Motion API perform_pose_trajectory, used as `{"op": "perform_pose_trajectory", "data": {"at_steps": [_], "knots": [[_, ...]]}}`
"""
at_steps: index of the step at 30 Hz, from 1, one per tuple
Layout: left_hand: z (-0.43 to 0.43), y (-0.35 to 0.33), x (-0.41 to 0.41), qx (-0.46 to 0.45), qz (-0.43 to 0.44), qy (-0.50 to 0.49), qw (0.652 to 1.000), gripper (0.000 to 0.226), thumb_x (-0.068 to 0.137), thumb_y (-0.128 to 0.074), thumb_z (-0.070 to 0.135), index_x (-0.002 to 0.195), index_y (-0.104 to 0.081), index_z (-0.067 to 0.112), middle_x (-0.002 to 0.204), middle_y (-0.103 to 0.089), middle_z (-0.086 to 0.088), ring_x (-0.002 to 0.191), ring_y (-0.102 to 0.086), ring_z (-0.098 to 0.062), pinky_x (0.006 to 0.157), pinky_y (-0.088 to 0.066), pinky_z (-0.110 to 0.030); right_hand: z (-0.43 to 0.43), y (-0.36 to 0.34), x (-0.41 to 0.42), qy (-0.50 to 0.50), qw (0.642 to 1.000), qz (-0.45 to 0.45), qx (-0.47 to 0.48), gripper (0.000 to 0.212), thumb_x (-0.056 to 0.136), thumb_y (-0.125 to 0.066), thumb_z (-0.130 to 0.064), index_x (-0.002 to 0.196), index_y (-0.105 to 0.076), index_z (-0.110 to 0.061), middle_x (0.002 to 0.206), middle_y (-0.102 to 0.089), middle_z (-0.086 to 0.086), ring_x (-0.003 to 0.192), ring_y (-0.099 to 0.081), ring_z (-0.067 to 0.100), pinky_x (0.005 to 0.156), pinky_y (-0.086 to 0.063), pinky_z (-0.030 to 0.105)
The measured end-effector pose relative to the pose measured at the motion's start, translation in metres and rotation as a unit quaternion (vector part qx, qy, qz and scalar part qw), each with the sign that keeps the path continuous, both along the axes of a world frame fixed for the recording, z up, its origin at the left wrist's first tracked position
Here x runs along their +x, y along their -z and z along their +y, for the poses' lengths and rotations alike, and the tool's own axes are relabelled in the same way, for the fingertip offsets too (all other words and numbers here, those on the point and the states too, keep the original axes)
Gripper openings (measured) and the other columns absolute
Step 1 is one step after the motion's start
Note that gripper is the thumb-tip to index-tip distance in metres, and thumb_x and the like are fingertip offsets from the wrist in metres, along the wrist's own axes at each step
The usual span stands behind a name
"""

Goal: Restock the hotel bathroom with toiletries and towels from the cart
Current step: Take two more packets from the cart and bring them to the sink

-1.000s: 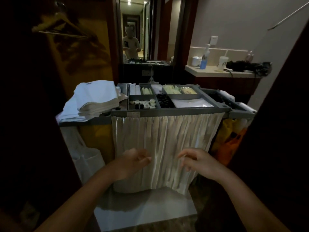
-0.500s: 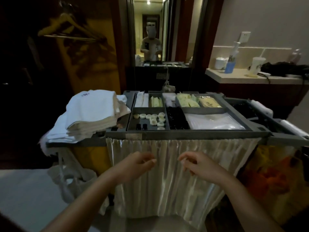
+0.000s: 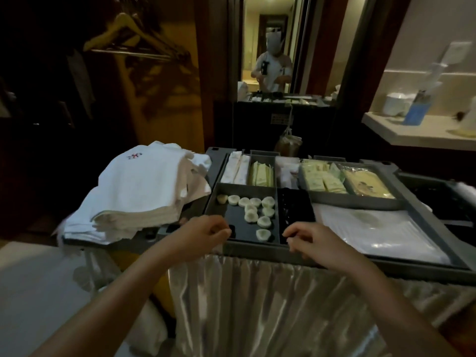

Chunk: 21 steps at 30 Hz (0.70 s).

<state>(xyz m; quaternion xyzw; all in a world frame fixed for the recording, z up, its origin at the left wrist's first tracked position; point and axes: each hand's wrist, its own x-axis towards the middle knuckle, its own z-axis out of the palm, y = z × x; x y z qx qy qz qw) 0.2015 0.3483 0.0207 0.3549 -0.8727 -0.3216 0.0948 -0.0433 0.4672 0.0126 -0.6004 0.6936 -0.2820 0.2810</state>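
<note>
**Housekeeping cart top, quick count**

One cart (image 3: 257,249) is seen up close. Its top is a grey moulded plastic tray split into rectangular compartments.

- One stack of towels (image 3: 139,191) is piled on the cart's left end. They're white fluffy terry, folded flat, and a small red embroidered mark is seen on the top one.
- Ten round pieces (image 3: 251,216), pale and puck-shaped, are scattered in the near-left compartment. One at the far left looks yellower.
- Shiny dark items (image 3: 296,210) are packed into the narrow slot beside them. Too dim for them to be counted.
- Pale yellow sachets (image 3: 322,182), flat and rectangular, are stacked in the back compartments. No count can be trusted there.
- White paper-wrapped sticks (image 3: 235,168) are laid in the back-left slot.
- Clear glossy plastic bags (image 3: 373,233) are laid flat in the big near-right compartment.

Two hands are held over the tray's near rim. The left hand (image 3: 203,235) is near the round pieces and the right hand (image 3: 314,243) is by the dark slot. Both sets of fingers are loosely curled, and nothing is gripped.

A pleated satin curtain (image 3: 257,305) is hung below the rim. Wooden hangers (image 3: 134,34) are seen at upper left. On the pale desk (image 3: 412,132) at the right, one blue bottle (image 3: 417,113) and one white cup (image 3: 394,103) can be made out, blurred.
</note>
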Motion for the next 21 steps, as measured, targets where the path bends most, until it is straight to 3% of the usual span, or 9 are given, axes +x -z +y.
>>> {"op": "perform_pose_trajectory", "data": {"at_steps": [2,5,9,13,17,21], "knots": [[-0.022,0.003,-0.003,0.000,0.006,-0.006,1.000,0.013,0.094,-0.046,0.036,0.101,-0.057,0.033,0.090,-0.059,0.014,0.085,-0.057,-0.001,0.072,-0.045,-0.021,-0.019,0.001,-0.005,0.001,1.000,0.003,0.005,0.010,0.091,-0.056,-0.026,0.097,-0.063,-0.031,0.084,-0.068,-0.007,0.077,-0.064,0.005,0.072,-0.051,0.027],[-0.056,0.006,-0.012,-0.020,0.006,0.007,1.000,0.008,0.094,-0.046,0.037,0.096,-0.054,0.037,0.087,-0.059,0.016,0.083,-0.057,0.000,0.068,-0.043,-0.017,-0.048,0.004,-0.012,0.004,1.000,0.011,0.016,0.009,0.092,-0.056,-0.026,0.097,-0.062,-0.030,0.088,-0.067,-0.003,0.078,-0.064,0.012,0.072,-0.053,0.029],[-0.102,0.006,-0.026,0.006,0.017,0.026,0.999,0.012,0.095,-0.046,0.035,0.098,-0.056,0.031,0.089,-0.062,0.004,0.084,-0.061,-0.014,0.074,-0.051,-0.030,-0.087,0.005,-0.021,0.020,0.999,0.030,0.027,0.008,0.092,-0.055,-0.024,0.098,-0.060,-0.028,0.090,-0.067,0.004,0.080,-0.065,0.018,0.071,-0.054,0.030],[-0.148,0.002,-0.041,0.015,0.012,0.061,0.998,0.014,0.095,-0.045,0.035,0.102,-0.055,0.028,0.086,-0.056,0.014,0.082,-0.054,-0.002,0.069,-0.042,-0.017,-0.123,0.004,-0.029,0.043,0.997,0.036,0.043,0.009,0.093,-0.054,-0.025,0.099,-0.060,-0.027,0.089,-0.066,0.006,0.079,-0.064,0.022,0.072,-0.053,0.035],[-0.183,0.002,-0.063,0.014,0.011,0.086,0.996,0.015,0.095,-0.046,0.035,0.104,-0.056,0.028,0.084,-0.054,0.019,0.078,-0.052,0.003,0.067,-0.039,-0.015,-0.148,0.006,-0.040,0.073,0.995,0.037,0.057,0.008,0.093,-0.054,-0.025,0.097,-0.060,-0.028,0.084,-0.066,0.001,0.075,-0.064,0.018,0.068,-0.052,0.030],[-0.208,0.008,-0.091,0.036,0.015,0.096,0.995,0.016,0.094,-0.047,0.035,0.104,-0.056,0.027,0.093,-0.059,0.010,0.087,-0.059,-0.009,0.075,-0.051,-0.026,-0.170,0.010,-0.058,0.093,0.993,0.034,0.068,0.007,0.093,-0.055,-0.021,0.096,-0.060,-0.024,0.079,-0.064,-0.001,0.072,-0.063,0.016,0.062,-0.050,0.022]]}}
